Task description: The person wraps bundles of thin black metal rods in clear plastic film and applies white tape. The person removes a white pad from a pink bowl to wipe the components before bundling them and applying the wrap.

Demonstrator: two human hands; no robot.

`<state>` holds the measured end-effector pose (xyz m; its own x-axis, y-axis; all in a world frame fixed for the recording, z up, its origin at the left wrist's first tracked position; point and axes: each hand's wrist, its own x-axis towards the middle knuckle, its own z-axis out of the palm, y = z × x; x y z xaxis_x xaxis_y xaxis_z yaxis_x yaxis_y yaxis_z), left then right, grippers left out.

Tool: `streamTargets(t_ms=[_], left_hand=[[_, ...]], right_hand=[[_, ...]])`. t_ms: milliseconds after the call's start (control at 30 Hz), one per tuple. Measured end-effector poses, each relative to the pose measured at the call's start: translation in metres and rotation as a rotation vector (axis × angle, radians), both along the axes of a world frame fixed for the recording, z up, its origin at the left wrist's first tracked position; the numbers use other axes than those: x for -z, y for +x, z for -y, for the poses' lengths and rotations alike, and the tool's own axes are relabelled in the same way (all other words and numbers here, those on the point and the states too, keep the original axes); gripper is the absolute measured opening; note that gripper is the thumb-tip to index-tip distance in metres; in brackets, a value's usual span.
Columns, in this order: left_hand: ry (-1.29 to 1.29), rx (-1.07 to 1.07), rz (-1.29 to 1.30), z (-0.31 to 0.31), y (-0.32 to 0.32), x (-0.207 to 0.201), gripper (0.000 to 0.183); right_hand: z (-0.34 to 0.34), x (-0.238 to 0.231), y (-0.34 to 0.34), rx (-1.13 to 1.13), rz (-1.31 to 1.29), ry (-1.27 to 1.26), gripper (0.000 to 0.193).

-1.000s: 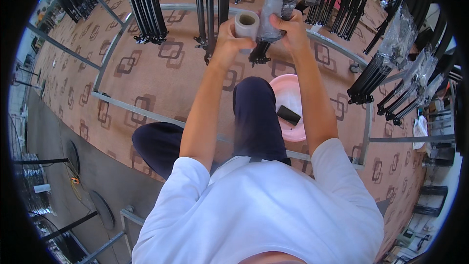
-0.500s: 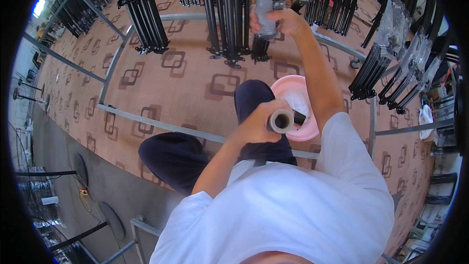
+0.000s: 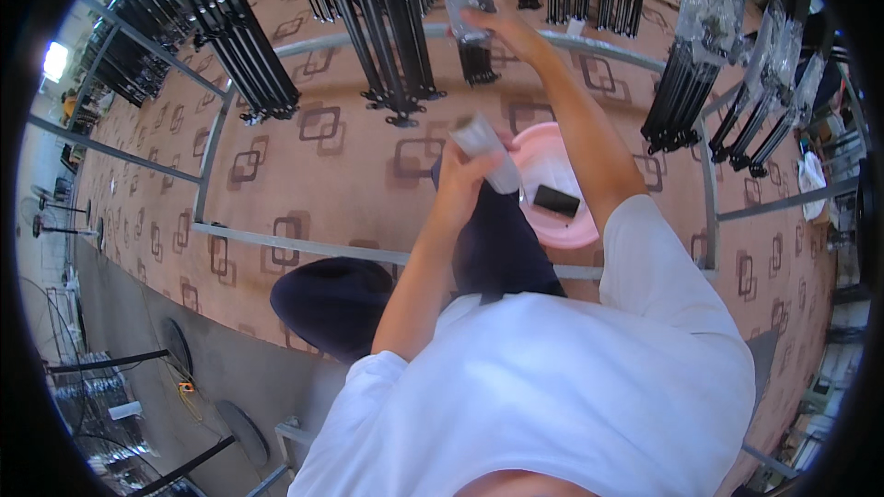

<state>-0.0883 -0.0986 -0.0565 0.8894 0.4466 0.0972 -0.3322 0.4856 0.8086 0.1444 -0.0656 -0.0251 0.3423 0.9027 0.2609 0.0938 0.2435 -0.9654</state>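
Observation:
My left hand (image 3: 460,170) is closed around a roll of clear plastic film (image 3: 486,155), held tilted above my knee. Stretched out ahead, my right hand (image 3: 502,32) grips a hanging bundle of black metal bars (image 3: 477,60) at the part wrapped in clear film (image 3: 467,2). Its thumb lies across the front; the other fingers are mostly hidden behind the wrap. Beside my knee sits a pink plastic basin (image 3: 564,237) with a dark phone (image 3: 556,202) and whitish plastic in it.
Other bundles of black bars (image 3: 382,28) hang at the left and ahead. Film-wrapped bundles (image 3: 686,74) hang at the right. A grey metal frame (image 3: 304,243) runs around me, low over the patterned carpet (image 3: 359,193). Round black bases (image 3: 241,433) stand at the lower left.
My left hand has moved forward and left with the film roll, turning it from end-on to tilted. The right hand has shifted slightly left on the bundle. The phone in the basin now shows fully.

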Motion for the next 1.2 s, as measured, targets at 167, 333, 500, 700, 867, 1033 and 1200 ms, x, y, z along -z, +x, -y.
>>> streamTargets(t_ms=[167, 333, 500, 700, 867, 1033, 1200], left_hand=[[-0.218, -0.036, 0.029, -0.002, 0.014, 0.027, 0.041], [-0.274, 0.000, 0.023, -0.004, 0.032, 0.061, 0.041], [-0.432, -0.051, 0.077, 0.011, 0.046, 0.086, 0.038], [-0.230, -0.007, -0.117, 0.019, 0.055, 0.089, 0.045], [-0.309, -0.251, -0.396, 0.005, 0.061, 0.110, 0.049], [-0.368, -0.034, -0.605, 0.008, 0.115, 0.128, 0.047], [-0.324, -0.035, -0.723, 0.001, 0.131, 0.184, 0.040]], right_hand=[[0.004, 0.032, -0.012, 0.274, 0.210, 0.314, 0.048], [0.065, 0.061, -0.020, 0.048, -0.052, -0.027, 0.047], [0.132, 0.101, -0.090, 0.216, -0.125, -0.148, 0.036], [0.167, 0.136, -0.113, 0.570, -0.535, -0.026, 0.034], [0.190, 0.237, -0.072, 0.940, -0.195, -0.468, 0.040], [0.195, 0.339, -0.084, 1.054, 0.196, -0.941, 0.037], [0.190, 0.388, -0.089, 0.915, 0.316, -1.088, 0.032]])
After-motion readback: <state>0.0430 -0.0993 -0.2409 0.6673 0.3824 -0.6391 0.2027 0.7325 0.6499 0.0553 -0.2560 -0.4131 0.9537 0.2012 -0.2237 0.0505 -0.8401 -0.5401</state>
